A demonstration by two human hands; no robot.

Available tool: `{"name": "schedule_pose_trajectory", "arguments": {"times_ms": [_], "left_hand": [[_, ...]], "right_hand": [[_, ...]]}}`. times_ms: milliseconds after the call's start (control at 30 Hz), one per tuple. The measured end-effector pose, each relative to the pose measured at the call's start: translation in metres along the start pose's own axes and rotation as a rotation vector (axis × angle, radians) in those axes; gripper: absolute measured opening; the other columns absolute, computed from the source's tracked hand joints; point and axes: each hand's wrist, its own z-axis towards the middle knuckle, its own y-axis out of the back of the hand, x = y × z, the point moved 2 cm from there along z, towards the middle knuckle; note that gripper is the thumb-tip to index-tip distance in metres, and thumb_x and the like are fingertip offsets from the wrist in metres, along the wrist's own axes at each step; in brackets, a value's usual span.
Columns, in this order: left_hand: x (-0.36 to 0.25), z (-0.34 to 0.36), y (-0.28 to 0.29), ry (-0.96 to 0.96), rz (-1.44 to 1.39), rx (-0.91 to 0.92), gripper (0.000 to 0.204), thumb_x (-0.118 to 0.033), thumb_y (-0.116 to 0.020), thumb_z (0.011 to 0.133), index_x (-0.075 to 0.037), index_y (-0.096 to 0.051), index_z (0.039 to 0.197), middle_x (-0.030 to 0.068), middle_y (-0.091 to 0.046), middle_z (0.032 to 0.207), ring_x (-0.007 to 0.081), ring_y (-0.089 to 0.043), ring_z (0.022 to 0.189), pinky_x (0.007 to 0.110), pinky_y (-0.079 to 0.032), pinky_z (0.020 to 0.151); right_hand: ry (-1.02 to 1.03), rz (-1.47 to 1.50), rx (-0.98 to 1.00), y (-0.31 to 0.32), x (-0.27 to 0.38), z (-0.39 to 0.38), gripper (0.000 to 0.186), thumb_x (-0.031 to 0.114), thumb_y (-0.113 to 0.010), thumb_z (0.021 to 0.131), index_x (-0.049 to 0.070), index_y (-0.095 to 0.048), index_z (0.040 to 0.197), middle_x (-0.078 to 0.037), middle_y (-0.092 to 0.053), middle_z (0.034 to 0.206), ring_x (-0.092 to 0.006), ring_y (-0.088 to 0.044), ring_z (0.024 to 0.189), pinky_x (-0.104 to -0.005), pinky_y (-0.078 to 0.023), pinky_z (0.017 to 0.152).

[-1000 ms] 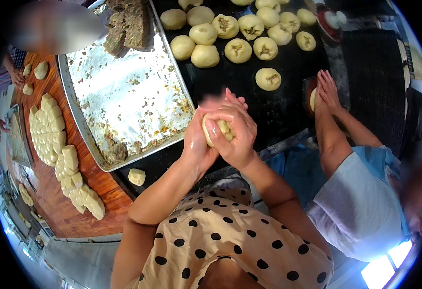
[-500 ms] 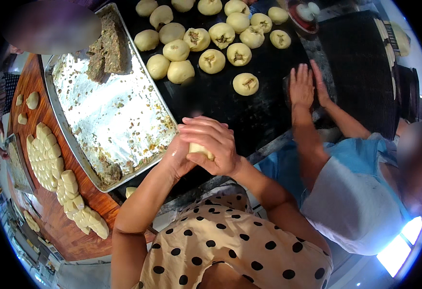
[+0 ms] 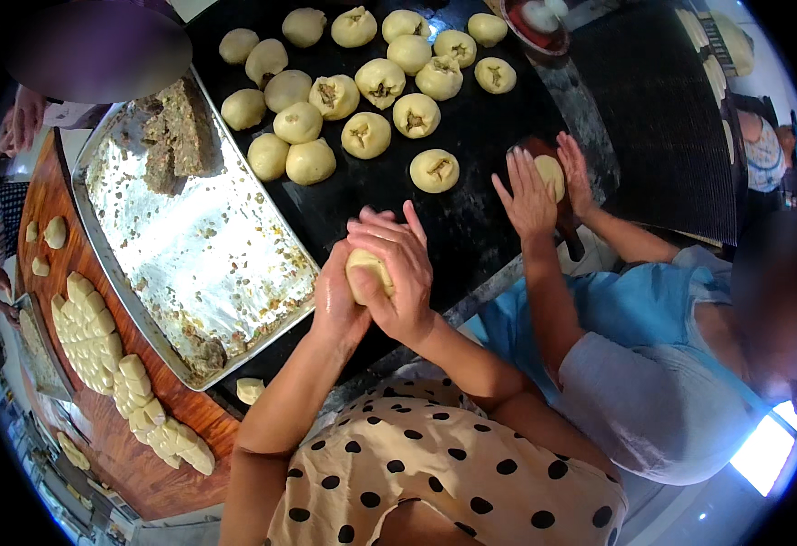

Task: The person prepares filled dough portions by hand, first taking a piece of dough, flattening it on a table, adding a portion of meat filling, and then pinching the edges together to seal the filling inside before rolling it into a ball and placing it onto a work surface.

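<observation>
Between my palms, a smooth ball of pale dough (image 3: pixel 364 276) is cupped over the near part of the black tabletop. My left hand (image 3: pixel 333 296) wraps it from the left and below. The right hand (image 3: pixel 405 273) lies over it from the other side, thumb across the front and fingers overlapping the left ones. Part of the ball is hidden by the fingers. Beyond my hands rest several filled dough buns (image 3: pixel 365 136), many with a pinched, open top showing brown filling. A small dough piece (image 3: pixel 250 390) lies near my left forearm.
To the left stands a metal tray (image 3: pixel 200 264) with a block of crumbly filling (image 3: pixel 177 136). Cut dough pieces (image 3: pixel 89 332) cover part of the wooden table (image 3: pixel 184 487). At right, a co-worker's hands (image 3: pixel 532 202) flank a flat dough disc (image 3: pixel 551 177) on a handled board (image 3: pixel 569 232).
My hands have shifted on the dough ball, which now shows more. The co-worker's hands have parted, revealing the flat disc and board. The view has shifted slightly.
</observation>
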Motion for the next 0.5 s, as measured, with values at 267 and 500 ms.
{"name": "schedule_pose_trajectory", "arguments": {"times_ms": [267,500], "left_hand": [[0.008,0.012,-0.017,-0.008,0.041,0.028,0.047,-0.026,-0.026,0.103,0.001,-0.049,0.133,0.0199,-0.058,0.131,0.0311,-0.055,0.123,0.040,-0.043,0.110],[-0.010,0.030,-0.048,-0.126,0.216,0.063,0.064,-0.048,-0.039,0.105,-0.004,-0.031,0.150,0.0134,-0.041,0.150,0.0252,-0.044,0.135,0.040,-0.033,0.115]], "right_hand": [[-0.206,0.281,-0.171,-0.010,-0.016,-0.011,0.025,0.019,-0.049,0.101,-0.001,-0.064,0.100,-0.017,-0.068,0.105,-0.0274,-0.064,0.100,-0.0423,-0.044,0.102],[-0.380,0.458,-0.359,0.004,-0.044,0.033,0.031,0.017,-0.042,0.103,-0.004,-0.063,0.098,-0.015,-0.069,0.100,-0.0234,-0.064,0.096,-0.0368,-0.049,0.093]]}}
